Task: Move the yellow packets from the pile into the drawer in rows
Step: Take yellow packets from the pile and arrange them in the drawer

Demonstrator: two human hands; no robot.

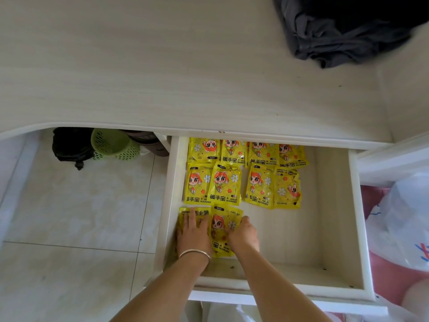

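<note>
An open white drawer (325, 228) holds yellow hand-warmer packets printed with a cartoon girl. Several lie in a back row (246, 151) and several more in a middle row (241, 184). In the front left corner lie two packets: one (197, 213) under my left hand (193, 233), which rests flat on it with fingers spread, and one (220, 228) beside it. My right hand (243, 233) has its fingers curled on the right edge of that second packet. The pile is not in view.
A pale wooden desk top (162, 66) spans the upper view, with dark cloth (343, 29) at its back right. Under the desk stand a green basket (111, 145) and a black bag (69, 145) on white tiles. White plastic bags (404, 224) lie right of the drawer.
</note>
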